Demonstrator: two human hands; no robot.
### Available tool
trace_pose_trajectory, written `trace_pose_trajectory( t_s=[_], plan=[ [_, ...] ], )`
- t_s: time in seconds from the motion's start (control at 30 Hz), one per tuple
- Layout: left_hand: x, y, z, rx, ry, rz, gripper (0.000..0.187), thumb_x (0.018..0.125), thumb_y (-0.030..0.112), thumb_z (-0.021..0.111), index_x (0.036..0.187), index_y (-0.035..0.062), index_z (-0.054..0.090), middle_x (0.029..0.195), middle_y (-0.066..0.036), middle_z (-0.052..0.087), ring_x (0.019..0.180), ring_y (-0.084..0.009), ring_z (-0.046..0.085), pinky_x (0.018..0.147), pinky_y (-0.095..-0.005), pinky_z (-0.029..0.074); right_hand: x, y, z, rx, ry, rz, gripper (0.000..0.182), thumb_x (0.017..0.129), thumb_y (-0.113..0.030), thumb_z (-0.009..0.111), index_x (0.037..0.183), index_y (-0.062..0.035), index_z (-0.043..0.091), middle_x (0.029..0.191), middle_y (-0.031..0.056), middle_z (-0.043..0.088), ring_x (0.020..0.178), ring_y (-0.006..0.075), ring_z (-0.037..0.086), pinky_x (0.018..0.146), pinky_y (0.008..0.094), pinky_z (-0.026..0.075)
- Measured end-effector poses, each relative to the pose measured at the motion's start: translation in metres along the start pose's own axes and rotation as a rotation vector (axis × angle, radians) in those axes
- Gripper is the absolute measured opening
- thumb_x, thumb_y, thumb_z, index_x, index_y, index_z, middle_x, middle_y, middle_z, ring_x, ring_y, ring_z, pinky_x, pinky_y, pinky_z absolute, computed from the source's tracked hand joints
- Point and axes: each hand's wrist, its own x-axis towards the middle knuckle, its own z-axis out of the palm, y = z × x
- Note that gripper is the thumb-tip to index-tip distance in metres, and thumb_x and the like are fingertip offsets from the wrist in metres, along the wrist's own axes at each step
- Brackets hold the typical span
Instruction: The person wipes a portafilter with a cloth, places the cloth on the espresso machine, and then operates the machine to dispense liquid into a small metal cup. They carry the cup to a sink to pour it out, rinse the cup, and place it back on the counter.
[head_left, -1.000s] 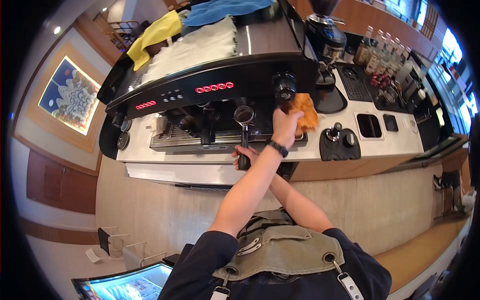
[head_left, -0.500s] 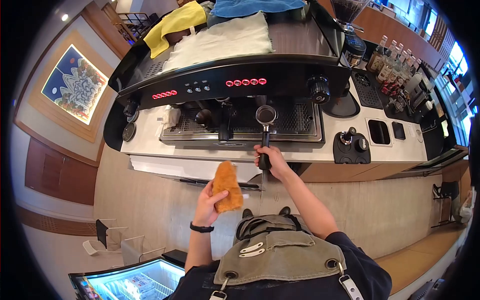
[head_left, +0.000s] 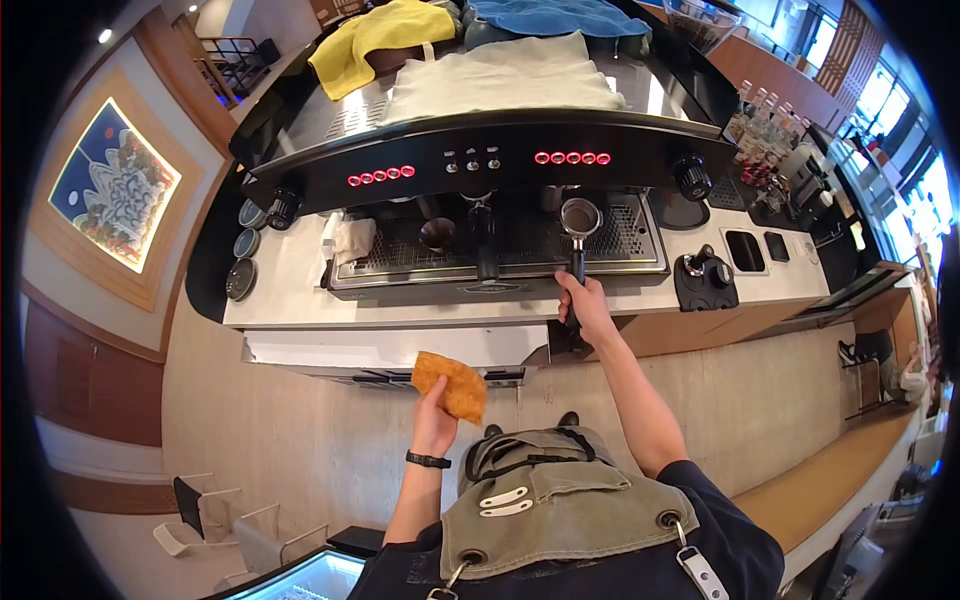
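An orange-brown cloth is gripped in my left hand, held out in front of the counter's edge. My right hand is wrapped round the dark handle of a portafilter. Its metal basket faces up over the drip tray of a wide black espresso machine. A second portafilter sits in the machine's middle, its handle pointing toward me. Farther left, a round dark cup-like piece stands on the drip tray.
Right of the machine, a tamper stands on a black mat. A white cloth lies at the tray's left end, near stacked round dishes. Yellow, white and blue cloths cover the machine's top. Several bottles stand at the right.
The view has shifted, so the machine sits differently in frame. The cloth in my left hand has tilted over sideways and dropped slightly. My right hand still grips the portafilter.
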Motion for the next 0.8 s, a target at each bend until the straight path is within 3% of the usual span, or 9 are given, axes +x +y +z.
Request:
trace_pose_trajectory(
  t_s=[0.4,0.8],
  plan=[
    [0.019,0.027,0.012,0.022,-0.136,-0.041,0.038,0.1,0.008,0.064,0.136,0.0034,0.053,0.13,-0.008,0.064,0.126,-0.0226,0.059,0.108,-0.0424,0.049,0.001,0.012,0.018,-0.043,0.065,-0.005,0.028,0.096,-0.025,0.069,0.08,-0.0056,0.058,0.066,0.0028,0.056,0.052,0.0146,0.057,0.046,0.0322,0.047],
    [0.035,0.033,-0.006,-0.154,-0.174,-0.129,0.031,0.103,0.019,0.061,0.13,0.005,0.06,0.13,-0.007,0.066,0.125,-0.023,0.06,0.108,-0.0412,0.048,0.007,0.005,0.018,-0.081,0.084,0.034,0.029,0.097,-0.024,0.069,0.077,-0.007,0.057,0.067,0.0018,0.057,0.052,0.0135,0.057,0.046,0.031,0.047]
  ],
)
